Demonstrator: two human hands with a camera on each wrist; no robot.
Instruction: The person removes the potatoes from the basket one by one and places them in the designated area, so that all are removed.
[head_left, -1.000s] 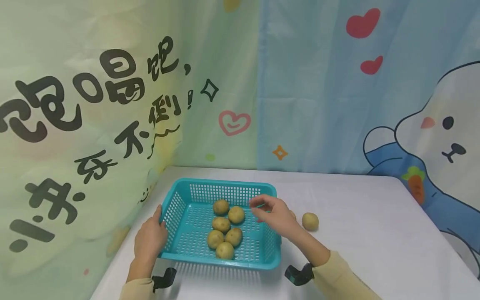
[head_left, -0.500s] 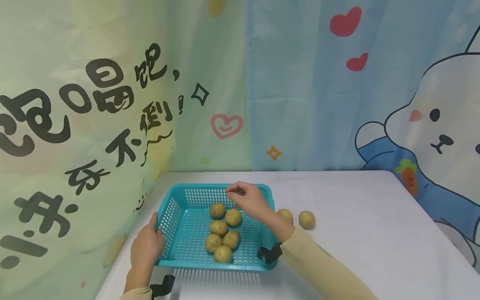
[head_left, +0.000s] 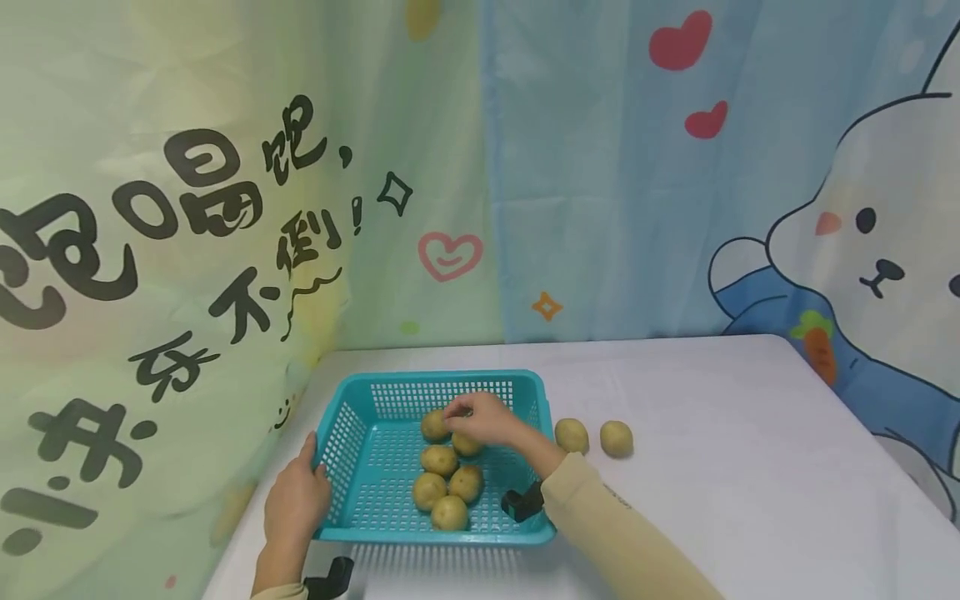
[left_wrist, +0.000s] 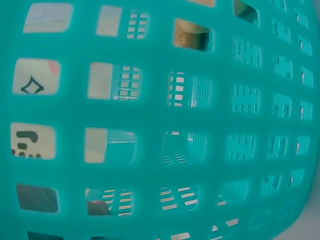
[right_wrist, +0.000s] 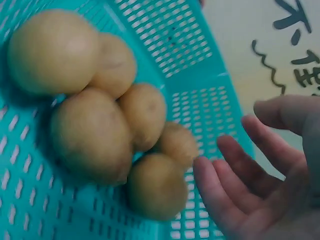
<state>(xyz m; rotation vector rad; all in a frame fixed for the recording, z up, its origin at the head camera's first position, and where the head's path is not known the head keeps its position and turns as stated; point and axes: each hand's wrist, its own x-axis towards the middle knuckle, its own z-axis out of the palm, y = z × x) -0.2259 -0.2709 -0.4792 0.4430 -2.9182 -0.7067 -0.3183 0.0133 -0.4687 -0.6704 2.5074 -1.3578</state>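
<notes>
A turquoise plastic basket (head_left: 517, 537) with slotted walls stands on the table. Inside it lie several round yellow potatoes (head_left: 438, 460), loosely bunched near the middle. My left hand (head_left: 296, 500) grips the basket's left side, and the left wrist view is filled by the perforated basket wall (left_wrist: 150, 115). Over the rear potatoes hovers my right hand (head_left: 483, 418), partly covering one of them. In the right wrist view its fingers (right_wrist: 210, 192) are loosely bent and hold nothing, close beside the nearest potato (right_wrist: 157, 187).
Two more potatoes lie on the white table just right of the basket, the nearer potato (head_left: 572, 436) and a farther potato (head_left: 617, 439). A printed curtain (head_left: 570, 167) hangs behind the table and along its left side. The white tabletop (head_left: 735, 467) extends to the right.
My right hand has moved left from the basket's right side, then lowered over the rear potatoes. My left hand keeps its hold on the basket. The head view has shifted slightly.
</notes>
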